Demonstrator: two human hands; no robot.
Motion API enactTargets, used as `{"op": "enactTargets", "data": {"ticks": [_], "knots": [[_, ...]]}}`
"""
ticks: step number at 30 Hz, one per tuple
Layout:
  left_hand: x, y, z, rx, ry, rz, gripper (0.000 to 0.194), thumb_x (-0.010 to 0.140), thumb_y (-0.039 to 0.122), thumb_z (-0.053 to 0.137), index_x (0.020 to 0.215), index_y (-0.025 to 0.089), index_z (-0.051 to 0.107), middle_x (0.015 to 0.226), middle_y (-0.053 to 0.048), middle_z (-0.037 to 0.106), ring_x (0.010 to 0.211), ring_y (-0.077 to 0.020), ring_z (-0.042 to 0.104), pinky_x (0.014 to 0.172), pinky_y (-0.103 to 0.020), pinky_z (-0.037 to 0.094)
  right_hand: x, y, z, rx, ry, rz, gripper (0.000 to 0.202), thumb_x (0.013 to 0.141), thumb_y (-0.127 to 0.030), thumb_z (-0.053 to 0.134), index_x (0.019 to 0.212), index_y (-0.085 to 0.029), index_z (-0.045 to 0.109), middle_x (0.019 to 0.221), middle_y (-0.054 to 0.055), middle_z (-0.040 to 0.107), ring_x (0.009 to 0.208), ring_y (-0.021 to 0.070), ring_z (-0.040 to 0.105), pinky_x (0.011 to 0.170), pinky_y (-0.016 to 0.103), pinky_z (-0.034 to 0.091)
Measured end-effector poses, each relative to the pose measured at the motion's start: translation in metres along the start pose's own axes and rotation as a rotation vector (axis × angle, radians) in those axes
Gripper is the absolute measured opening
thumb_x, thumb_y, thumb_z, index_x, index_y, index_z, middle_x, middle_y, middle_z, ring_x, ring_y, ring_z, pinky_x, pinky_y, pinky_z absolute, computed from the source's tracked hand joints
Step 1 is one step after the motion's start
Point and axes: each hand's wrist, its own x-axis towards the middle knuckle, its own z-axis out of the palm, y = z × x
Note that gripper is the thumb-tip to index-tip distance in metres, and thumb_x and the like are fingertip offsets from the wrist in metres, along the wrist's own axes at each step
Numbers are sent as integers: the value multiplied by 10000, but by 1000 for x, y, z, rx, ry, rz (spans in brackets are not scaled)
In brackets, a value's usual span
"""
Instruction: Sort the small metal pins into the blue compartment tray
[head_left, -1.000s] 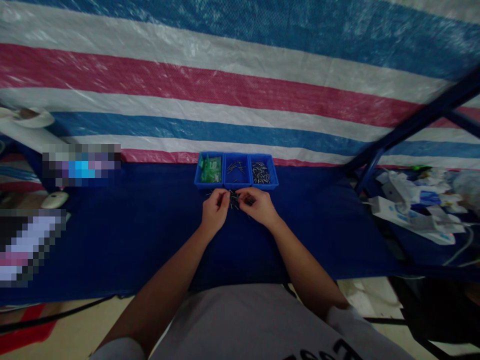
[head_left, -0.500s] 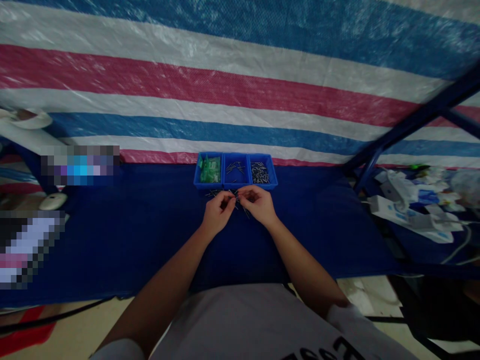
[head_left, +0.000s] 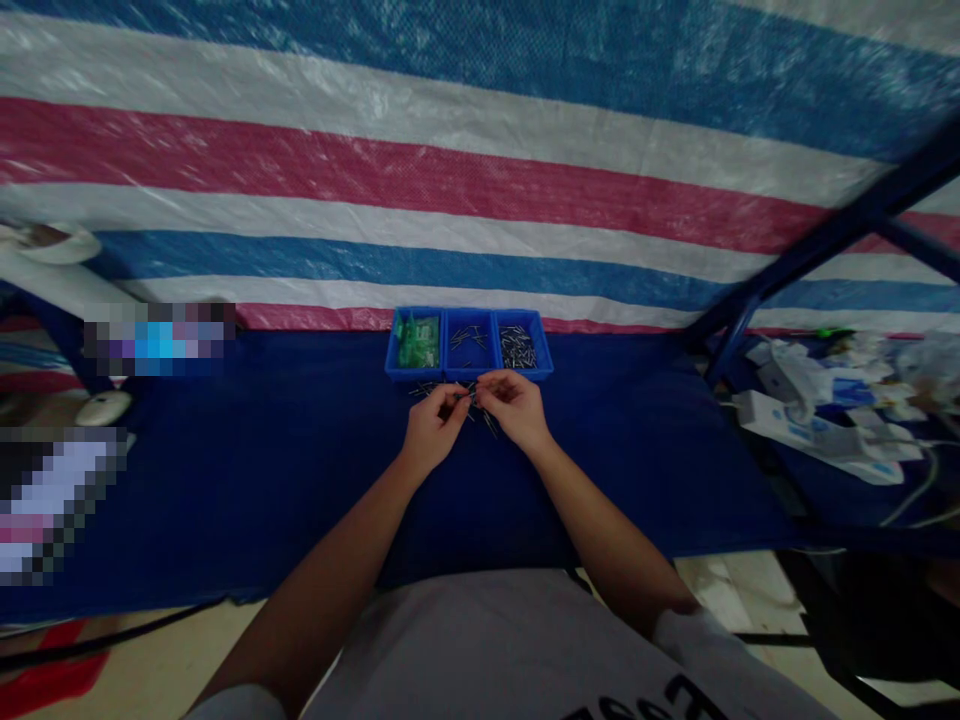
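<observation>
Close together at mid-table, my left hand (head_left: 437, 420) and my right hand (head_left: 516, 408) each pinch thumb and forefinger at what looks like a thin metal piece; the fingers mostly hide it. Several slim, dark metal pieces, screw-like or pin-like (head_left: 490, 424), lie on the blue table around and beneath my fingertips. Just beyond stand three joined blue bins. Green-and-clear packets fill the left bin (head_left: 391, 362). A few thin metal pieces (head_left: 466, 336) rest in the middle bin (head_left: 471, 374). Many more are heaped in the right bin (head_left: 545, 358).
A blue-covered table (head_left: 300, 450) spans the view, backed by a striped tarp (head_left: 480, 180). On the right are a blue metal frame (head_left: 739, 340) and white boxes with crumpled packaging (head_left: 821, 435). A white mouse-like object (head_left: 103, 407) and blurred-out screens lie on the left.
The view has shifted very slightly. Both hands stay together over the metal pieces, with only tiny finger movement.
</observation>
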Motion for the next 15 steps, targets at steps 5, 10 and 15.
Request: {"op": "enactTargets", "data": {"ticks": [5, 10, 15], "knots": [[0, -1, 1, 8, 21, -2, 186, 868, 346, 568, 935, 191, 647, 607, 38, 567, 518, -88, 502, 529, -202, 387, 0, 0, 0, 20, -28, -2, 192, 720, -316, 708, 857, -203, 633, 737, 6, 669, 617, 127, 632, 626, 278, 544], [1, -2, 1, 49, 29, 14, 185, 888, 339, 540, 922, 186, 639, 596, 41, 556, 520, -93, 501, 544, -208, 388, 0, 0, 0, 42, -38, 0, 231, 712, -334, 728, 878, -203, 634, 785, 14, 680, 653, 125, 638, 644, 275, 550], [2, -1, -1, 78, 33, 6, 213, 907, 340, 507, 854, 179, 635, 619, 26, 584, 549, -99, 538, 569, -215, 404, -3, -1, 3, 50, -91, 0, 230, 707, -302, 738, 894, -204, 645, 845, 24, 694, 724, 136, 652, 686, 283, 554]]}}
